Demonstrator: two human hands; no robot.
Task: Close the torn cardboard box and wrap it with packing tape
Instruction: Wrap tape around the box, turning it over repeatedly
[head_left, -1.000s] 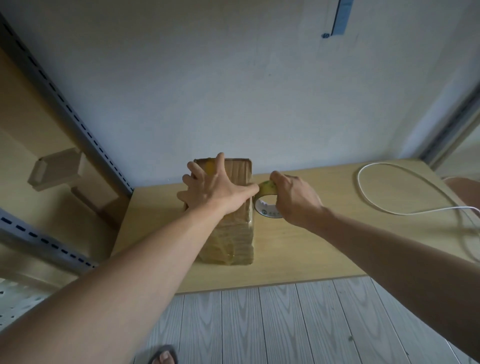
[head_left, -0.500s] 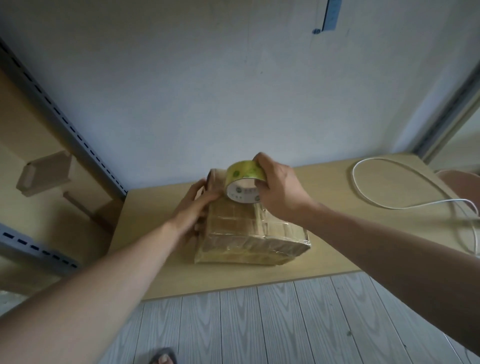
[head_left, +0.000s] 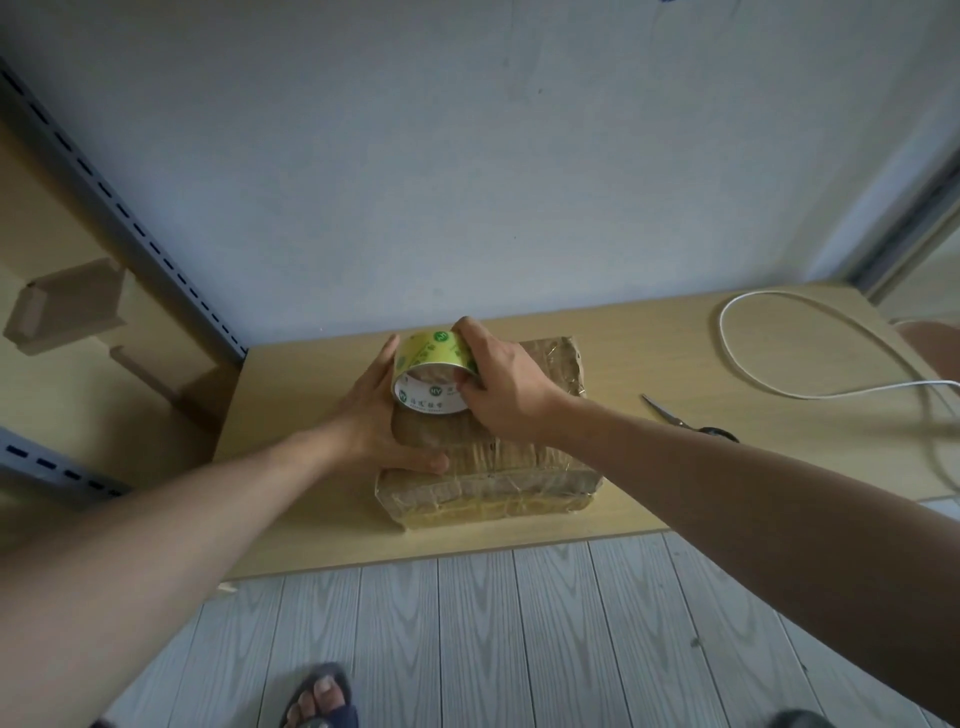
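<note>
Head view has your box (head_left: 493, 493) lying on the wooden surface (head_left: 649, 353), close to its near edge and left of centre, already wound in glossy tape. Your left hand (head_left: 374, 415) lies flat against the box's left side, fingers straight and pointing far, with the thumb stretched along the top by the near edge. Your right hand (head_left: 498, 384) is curled round the yellow roll (head_left: 434, 374), fingers over its outer band, holding it just above the top of the box at the far left corner, its open core tilted toward you. Scissors (head_left: 685, 418) rest on the surface right of the box, and a white cable (head_left: 810, 397) loops farther right. Your sandalled foot (head_left: 322, 696) shows on the grey plank floor (head_left: 519, 623) below.
</note>
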